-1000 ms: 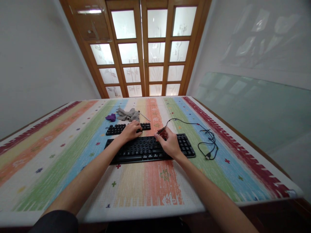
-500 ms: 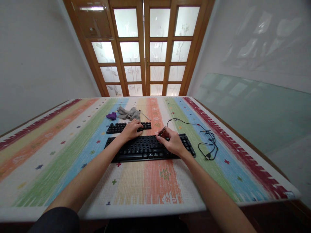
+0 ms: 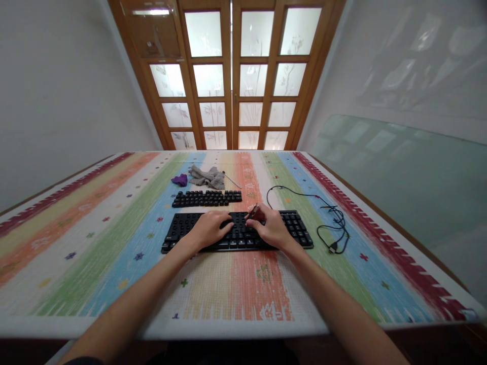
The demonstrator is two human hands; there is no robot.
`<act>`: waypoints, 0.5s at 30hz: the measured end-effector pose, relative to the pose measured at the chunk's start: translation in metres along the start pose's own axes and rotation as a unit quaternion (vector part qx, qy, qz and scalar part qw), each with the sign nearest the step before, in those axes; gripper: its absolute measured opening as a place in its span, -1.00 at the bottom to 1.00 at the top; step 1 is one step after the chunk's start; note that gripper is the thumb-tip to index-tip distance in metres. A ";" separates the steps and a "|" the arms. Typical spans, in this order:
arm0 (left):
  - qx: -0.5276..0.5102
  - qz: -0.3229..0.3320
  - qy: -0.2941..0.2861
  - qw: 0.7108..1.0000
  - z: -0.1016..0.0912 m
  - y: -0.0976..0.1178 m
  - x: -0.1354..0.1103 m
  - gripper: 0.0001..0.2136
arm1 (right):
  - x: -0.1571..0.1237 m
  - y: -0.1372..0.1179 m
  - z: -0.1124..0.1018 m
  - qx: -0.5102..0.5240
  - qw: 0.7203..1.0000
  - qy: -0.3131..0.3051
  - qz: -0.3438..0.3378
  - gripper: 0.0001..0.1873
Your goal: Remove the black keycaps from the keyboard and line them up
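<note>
A black keyboard (image 3: 182, 230) lies on a striped tablecloth in front of me. My left hand (image 3: 210, 229) rests on its middle keys with the fingers curled down on them. My right hand (image 3: 269, 228) sits beside it, pinching a small dark reddish tool (image 3: 254, 212) that points up and left over the keys. Behind the keyboard lies a row of loose black keys (image 3: 207, 197) in a strip. The keyboard's black cable (image 3: 330, 223) curls on the cloth to the right.
A grey cloth (image 3: 207, 177), a small purple piece (image 3: 180, 179) and a thin metal rod (image 3: 232, 181) lie at the back. The striped tablecloth (image 3: 95, 238) covers the table. Wooden glazed doors (image 3: 236, 76) stand behind; a wall runs along the right.
My left hand has come back from the strip of loose keys onto the middle of the keyboard. My right hand stays over the keys with the tool.
</note>
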State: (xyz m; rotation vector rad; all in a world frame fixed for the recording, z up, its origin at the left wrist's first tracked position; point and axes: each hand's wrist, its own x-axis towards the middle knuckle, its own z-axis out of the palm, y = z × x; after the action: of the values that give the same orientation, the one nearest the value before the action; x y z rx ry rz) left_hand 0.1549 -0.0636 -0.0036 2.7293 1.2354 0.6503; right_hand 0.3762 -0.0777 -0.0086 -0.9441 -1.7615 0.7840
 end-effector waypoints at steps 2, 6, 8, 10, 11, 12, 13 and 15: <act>0.016 -0.014 -0.008 1.000 0.001 0.004 -0.003 -0.79 | 0.000 -0.004 0.003 -0.028 0.999 -0.010 -0.019 -0.89; 0.026 -0.034 -0.011 0.999 0.002 0.008 -0.005 -0.77 | 0.000 -0.012 0.007 -0.087 0.993 -0.028 -0.069 -0.93; 0.027 -0.041 -0.003 0.999 0.003 0.008 -0.006 -0.76 | 0.002 -0.013 0.007 -0.099 0.992 -0.031 -0.074 -0.93; 0.028 -0.043 0.004 0.999 0.005 0.008 -0.006 -0.77 | 0.004 -0.010 0.006 -0.103 0.993 -0.022 -0.061 -0.93; 0.028 -0.044 0.007 0.999 0.005 0.009 -0.006 -0.78 | 0.005 -0.008 0.005 -0.100 0.994 -0.014 -0.050 -0.92; 0.029 -0.044 0.009 0.999 0.006 0.009 -0.006 -0.78 | 0.007 -0.005 0.005 -0.093 0.995 -0.003 -0.037 -0.91; 0.029 -0.044 0.012 0.999 0.007 0.009 -0.006 -0.79 | 0.009 -0.002 0.005 -0.082 0.996 0.004 -0.025 -0.90; 0.027 -0.042 0.018 0.999 0.008 0.009 -0.006 -0.79 | 0.012 0.003 0.008 -0.058 0.998 0.013 -0.008 -0.88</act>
State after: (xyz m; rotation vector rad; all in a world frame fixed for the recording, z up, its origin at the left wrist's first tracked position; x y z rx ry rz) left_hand 0.1605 -0.0733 -0.0108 2.7010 1.3879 0.6706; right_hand 0.3668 -0.0666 -0.0084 -1.0116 -1.8063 0.6620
